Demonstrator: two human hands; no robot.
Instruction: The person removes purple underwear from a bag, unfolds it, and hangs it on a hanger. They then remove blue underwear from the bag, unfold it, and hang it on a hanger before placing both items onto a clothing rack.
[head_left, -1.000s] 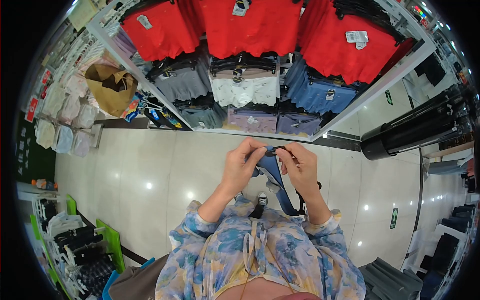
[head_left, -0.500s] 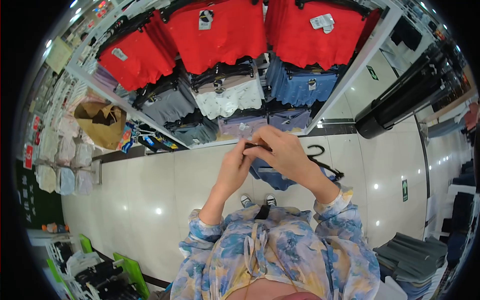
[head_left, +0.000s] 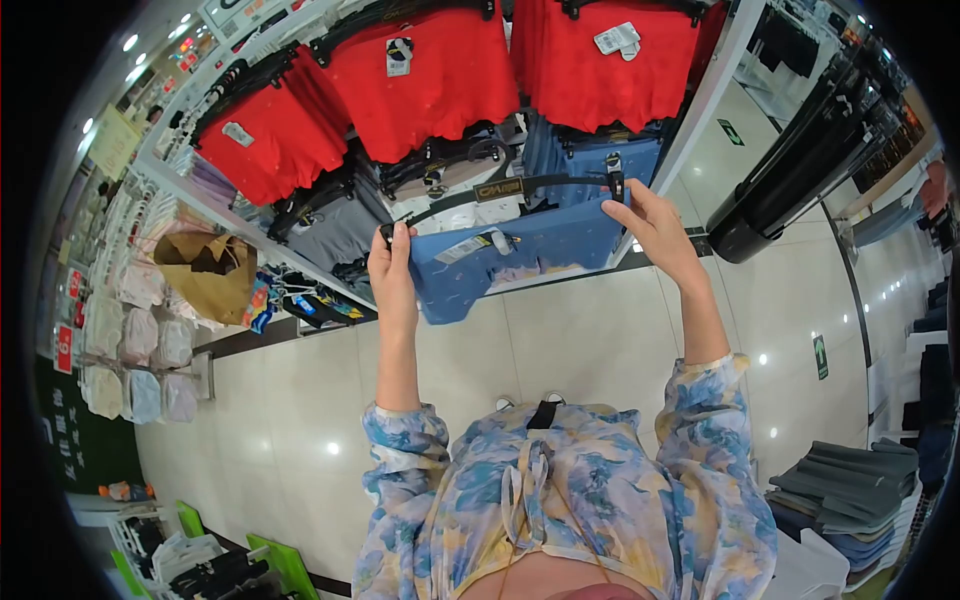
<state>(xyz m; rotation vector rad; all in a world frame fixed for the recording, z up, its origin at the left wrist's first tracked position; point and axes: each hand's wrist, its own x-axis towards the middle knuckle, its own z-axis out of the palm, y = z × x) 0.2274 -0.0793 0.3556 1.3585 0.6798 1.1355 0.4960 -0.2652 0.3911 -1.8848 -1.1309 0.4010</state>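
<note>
A blue garment (head_left: 535, 238) hangs from a black hanger (head_left: 560, 181), stretched between my two hands in front of the rack. My left hand (head_left: 394, 275) pinches the hanger's left clip end and the garment's corner. At the other end, my right hand (head_left: 655, 228) grips the right clip, thumb on the fabric. A white tag (head_left: 462, 248) lies on the garment's front. Behind the hanger, white patterned garments and blue garments (head_left: 615, 160) hang on the rack, partly covered.
Red garments (head_left: 425, 85) fill the rack's top row. A brown paper bag (head_left: 207, 290) is at the left. A black cylinder (head_left: 745, 235) stands right of the white rack frame. Folded clothes (head_left: 850, 490) lie at lower right, and a hanger bin with green panels (head_left: 280, 565) at lower left.
My hands have moved apart and up from their close position. The blue garment, earlier low and partly hidden behind them, is now spread wide on its hanger between them.
</note>
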